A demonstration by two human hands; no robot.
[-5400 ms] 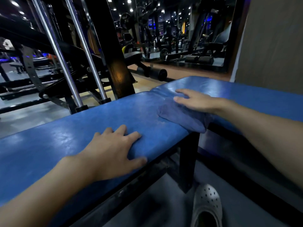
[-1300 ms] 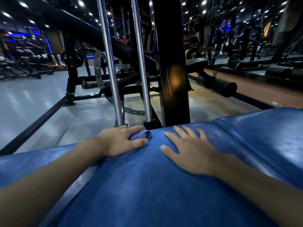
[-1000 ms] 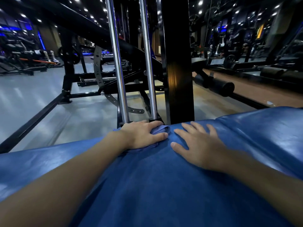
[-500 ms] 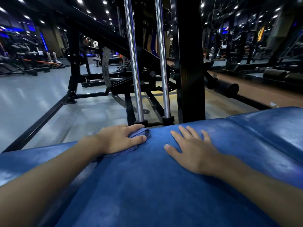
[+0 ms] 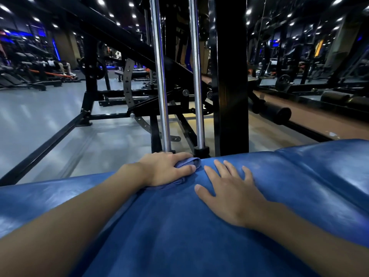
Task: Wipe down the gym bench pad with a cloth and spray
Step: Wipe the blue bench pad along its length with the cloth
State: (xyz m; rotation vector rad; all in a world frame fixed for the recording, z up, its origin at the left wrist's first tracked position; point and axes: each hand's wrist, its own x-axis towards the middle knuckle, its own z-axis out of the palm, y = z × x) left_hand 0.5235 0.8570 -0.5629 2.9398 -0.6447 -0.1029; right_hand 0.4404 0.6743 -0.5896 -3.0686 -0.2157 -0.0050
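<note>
Bunched cloth (image 5: 196, 162) clamped in left hand (image 5: 165, 168) at mid-frame edge of pad (image 5: 179, 226); right hand (image 5: 231, 196) flat, fingers spread; knuckles may hit steel rods (image 5: 161, 96)

Two chrome guide rods stood upright side by side on the grey floor (image 5: 40, 120): left rod (image 5: 161, 76), right rod (image 5: 196, 76), the right one ending in a black collar (image 5: 201, 151). A broad black upright post (image 5: 231, 76) rose just right of them. Behind the rods, a curved perforated metal plate (image 5: 127, 84) was fixed to a black machine frame. A black frame rail (image 5: 46, 144) ran diagonally across the floor toward its near left edge. A black foam roller (image 5: 277, 113) projected right of the post, above a brown floor strip (image 5: 319, 124). Dark benches (image 5: 24, 78) lined the floor's far left edge. Small ceiling lights (image 5: 100, 1) were lit. The far-right machines were too dim to identify.
</note>
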